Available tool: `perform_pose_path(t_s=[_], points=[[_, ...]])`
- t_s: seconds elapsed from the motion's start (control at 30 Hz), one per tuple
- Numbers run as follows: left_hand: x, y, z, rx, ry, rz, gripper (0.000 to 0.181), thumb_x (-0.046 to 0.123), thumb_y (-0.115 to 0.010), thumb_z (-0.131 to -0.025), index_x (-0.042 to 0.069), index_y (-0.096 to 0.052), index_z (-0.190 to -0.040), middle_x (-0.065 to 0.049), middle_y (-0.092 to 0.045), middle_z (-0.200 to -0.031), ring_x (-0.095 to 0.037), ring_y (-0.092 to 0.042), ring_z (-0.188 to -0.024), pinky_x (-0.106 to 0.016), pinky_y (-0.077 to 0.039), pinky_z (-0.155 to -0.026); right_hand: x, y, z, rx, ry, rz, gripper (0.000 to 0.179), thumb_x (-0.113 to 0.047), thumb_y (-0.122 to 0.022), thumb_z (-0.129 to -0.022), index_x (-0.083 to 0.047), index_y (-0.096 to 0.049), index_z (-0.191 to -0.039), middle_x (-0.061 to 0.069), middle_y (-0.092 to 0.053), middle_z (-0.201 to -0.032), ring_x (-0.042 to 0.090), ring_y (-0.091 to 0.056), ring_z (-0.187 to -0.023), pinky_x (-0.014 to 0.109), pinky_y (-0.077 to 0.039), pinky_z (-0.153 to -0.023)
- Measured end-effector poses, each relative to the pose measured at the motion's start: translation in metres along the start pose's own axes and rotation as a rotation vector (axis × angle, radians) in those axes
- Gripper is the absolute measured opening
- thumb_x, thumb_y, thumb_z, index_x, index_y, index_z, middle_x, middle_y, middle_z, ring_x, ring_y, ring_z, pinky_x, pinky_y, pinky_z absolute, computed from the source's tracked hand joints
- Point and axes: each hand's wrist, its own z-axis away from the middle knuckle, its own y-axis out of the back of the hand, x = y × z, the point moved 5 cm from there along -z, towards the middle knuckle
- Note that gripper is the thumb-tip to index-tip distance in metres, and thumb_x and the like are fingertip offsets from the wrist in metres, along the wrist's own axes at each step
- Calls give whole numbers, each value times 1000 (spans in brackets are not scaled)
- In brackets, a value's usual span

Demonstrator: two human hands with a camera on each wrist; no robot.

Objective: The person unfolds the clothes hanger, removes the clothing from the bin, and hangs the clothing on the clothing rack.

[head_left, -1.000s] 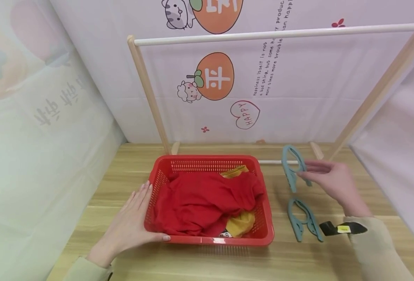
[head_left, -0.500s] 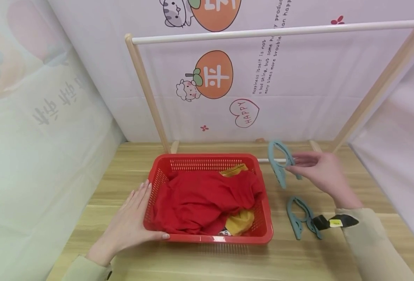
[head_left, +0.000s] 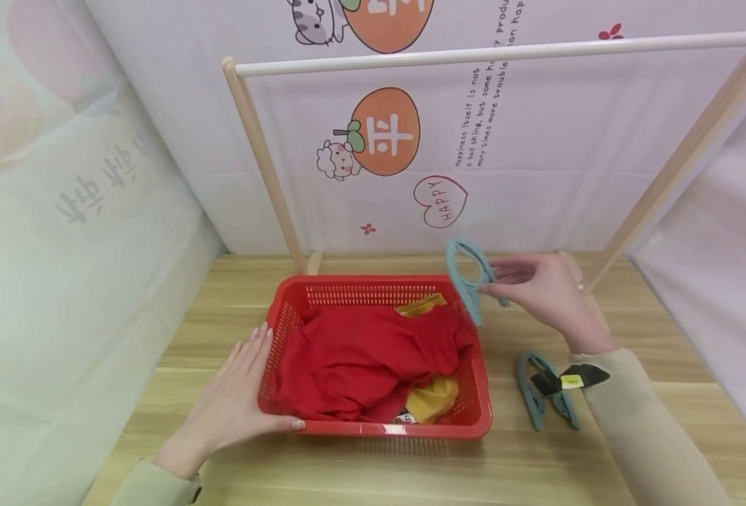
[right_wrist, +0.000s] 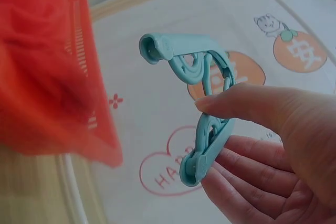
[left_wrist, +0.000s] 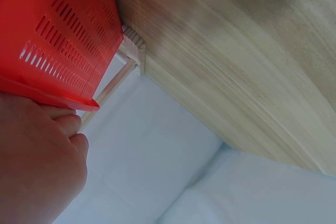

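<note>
My right hand (head_left: 540,292) pinches a light-blue folding clothes hanger (head_left: 458,270) between thumb and fingers. In the head view the hanger overlaps the back right corner of the red basket (head_left: 385,430). The right wrist view shows this hanger (right_wrist: 197,45) folded, with the thumb across its middle. My left hand (head_left: 227,404) rests on the basket's left rim with its fingers extended, the thumb along the front rim. Crumpled red cloth (head_left: 366,358) fills most of the basket, with yellow cloth (head_left: 432,399) showing beneath. A second folded hanger (head_left: 529,393) lies on the table, partly hidden by the right wrist strap.
Behind the basket stands a rack with a white top bar (head_left: 505,54) and wooden side posts (head_left: 261,161). The wooden table (head_left: 322,474) ends at a printed white backdrop (head_left: 524,204), with more sheeting at both sides.
My right hand has carried the hanger leftward and slightly up, from right of the basket to its back right corner. The left hand has stayed on the rim.
</note>
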Motion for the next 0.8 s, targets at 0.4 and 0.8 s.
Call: perform_pose_path(t_s=[0.4,0.8], points=[[2,2,1,-14,-8,-22,142,94,-58,-67,-1,-11,-161,-17,-12,-168,-32,-10,-154,-46,-12,-124,-18,-20,-12,-52,12,-59,56,-38,-89,-79,-5,-72,-121,13,-75,-105,26,-74,-91,31,-61,-70],[1,0,0,-18,5,-17,144,95,-59,-64,1,-10,-162,-15,-11,-168,-30,-8,-154,-38,-6,-124,-25,-43,-19,-81,62,-109,46,-24,-91,-79,-2,-75,-116,12,-76,-97,25,-74,-86,30,-61,-69]])
